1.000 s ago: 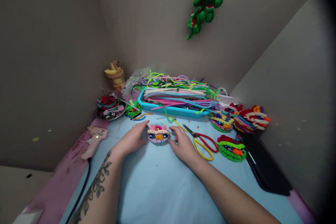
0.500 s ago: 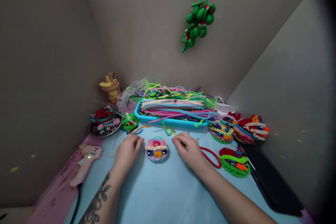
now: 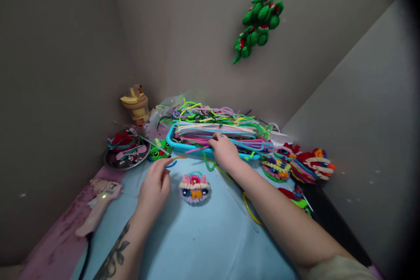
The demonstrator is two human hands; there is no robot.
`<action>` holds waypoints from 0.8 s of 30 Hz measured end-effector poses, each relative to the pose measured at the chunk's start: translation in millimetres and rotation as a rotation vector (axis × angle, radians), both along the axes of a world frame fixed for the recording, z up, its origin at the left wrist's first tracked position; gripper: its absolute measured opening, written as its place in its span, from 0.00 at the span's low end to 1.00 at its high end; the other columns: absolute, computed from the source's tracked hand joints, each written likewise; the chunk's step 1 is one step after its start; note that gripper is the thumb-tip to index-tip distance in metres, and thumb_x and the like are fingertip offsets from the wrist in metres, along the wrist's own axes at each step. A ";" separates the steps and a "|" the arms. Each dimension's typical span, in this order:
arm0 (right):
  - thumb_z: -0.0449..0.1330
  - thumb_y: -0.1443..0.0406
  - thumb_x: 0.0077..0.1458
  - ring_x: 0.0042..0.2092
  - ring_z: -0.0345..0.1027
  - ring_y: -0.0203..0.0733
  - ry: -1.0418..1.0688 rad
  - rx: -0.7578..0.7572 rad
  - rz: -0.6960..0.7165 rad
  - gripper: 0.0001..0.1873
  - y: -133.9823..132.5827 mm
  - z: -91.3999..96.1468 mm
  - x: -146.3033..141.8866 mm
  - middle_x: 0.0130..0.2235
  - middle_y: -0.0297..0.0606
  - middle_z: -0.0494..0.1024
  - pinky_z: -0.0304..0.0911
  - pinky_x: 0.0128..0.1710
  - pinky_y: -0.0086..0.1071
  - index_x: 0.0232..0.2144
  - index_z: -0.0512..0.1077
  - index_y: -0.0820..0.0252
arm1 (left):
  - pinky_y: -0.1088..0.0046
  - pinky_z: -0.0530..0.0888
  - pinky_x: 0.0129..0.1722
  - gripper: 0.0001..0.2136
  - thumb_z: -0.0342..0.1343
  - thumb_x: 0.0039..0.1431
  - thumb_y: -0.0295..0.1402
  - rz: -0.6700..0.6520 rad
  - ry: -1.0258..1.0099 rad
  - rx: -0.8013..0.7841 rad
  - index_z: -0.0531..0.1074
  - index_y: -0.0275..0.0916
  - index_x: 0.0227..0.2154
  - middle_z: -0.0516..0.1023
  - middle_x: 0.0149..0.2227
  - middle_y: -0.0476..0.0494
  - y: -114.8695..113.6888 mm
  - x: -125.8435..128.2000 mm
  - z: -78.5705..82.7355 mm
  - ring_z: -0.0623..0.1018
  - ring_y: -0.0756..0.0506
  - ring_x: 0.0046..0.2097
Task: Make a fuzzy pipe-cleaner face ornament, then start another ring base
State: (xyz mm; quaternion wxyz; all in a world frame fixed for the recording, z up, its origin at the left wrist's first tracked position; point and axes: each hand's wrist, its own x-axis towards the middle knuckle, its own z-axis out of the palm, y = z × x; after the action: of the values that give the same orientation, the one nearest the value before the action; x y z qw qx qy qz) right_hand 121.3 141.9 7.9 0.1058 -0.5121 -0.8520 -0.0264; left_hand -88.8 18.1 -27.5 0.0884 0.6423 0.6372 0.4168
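On the blue tabletop lies a small owl-like face (image 3: 194, 189) made of fuzzy pipe cleaners, with pink ears, a cream brow, blue eyes and an orange beak. Neither hand touches it. My left hand (image 3: 155, 183) is to its left, thumb and index apart, the fingertips close to a short orange pipe cleaner piece (image 3: 180, 157). My right hand (image 3: 225, 152) reaches to the front of the blue tray (image 3: 187, 147), its fingers pinched at a pink pipe cleaner (image 3: 197, 149). Bundled pipe cleaners (image 3: 213, 129) fill the tray.
A metal bowl (image 3: 113, 167) and a pink glue gun (image 3: 100, 208) with a lit light stand left. Finished faces (image 3: 313, 165) and a black flat object (image 3: 331, 218) are right. A clear stick (image 3: 241, 205) and yellow pipe cleaner (image 3: 250, 210) lie by my right forearm.
My right hand has moved forward from beside the owl face to the tray. My left hand has shifted slightly left. My right forearm now covers part of the green face; the red loop no longer shows.
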 end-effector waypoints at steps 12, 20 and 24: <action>0.53 0.73 0.56 0.45 0.64 0.45 0.224 0.067 0.105 0.13 -28.9 -19.8 6.9 0.43 0.42 0.72 0.59 0.39 0.32 0.36 0.76 0.55 | 0.65 0.72 0.39 0.12 0.44 0.61 0.36 0.085 0.011 -0.160 0.67 0.38 0.43 0.75 0.42 0.41 -1.5 4.9 2.6 0.76 0.43 0.40; 0.55 0.76 0.52 0.45 0.64 0.47 0.248 0.057 0.186 0.15 -47.3 -34.0 24.4 0.44 0.44 0.72 0.62 0.41 0.35 0.36 0.77 0.57 | 0.66 0.71 0.42 0.10 0.45 0.61 0.30 -0.063 0.154 -0.168 0.72 0.38 0.38 0.76 0.41 0.41 -1.1 7.6 -6.7 0.75 0.42 0.44; 0.55 0.75 0.53 0.45 0.63 0.47 0.251 0.054 0.185 0.14 -48.6 -37.8 25.7 0.44 0.43 0.73 0.62 0.41 0.36 0.36 0.77 0.56 | 0.65 0.72 0.41 0.10 0.45 0.61 0.32 -0.064 0.176 -0.172 0.72 0.38 0.38 0.76 0.41 0.41 -1.3 7.8 -5.1 0.75 0.42 0.43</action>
State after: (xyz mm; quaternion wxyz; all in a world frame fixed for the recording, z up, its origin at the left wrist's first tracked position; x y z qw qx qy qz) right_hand 147.0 93.2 -29.8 0.2271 -0.4279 -0.8745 0.0247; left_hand -80.9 16.7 -32.7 0.1000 0.6866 0.6549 0.2995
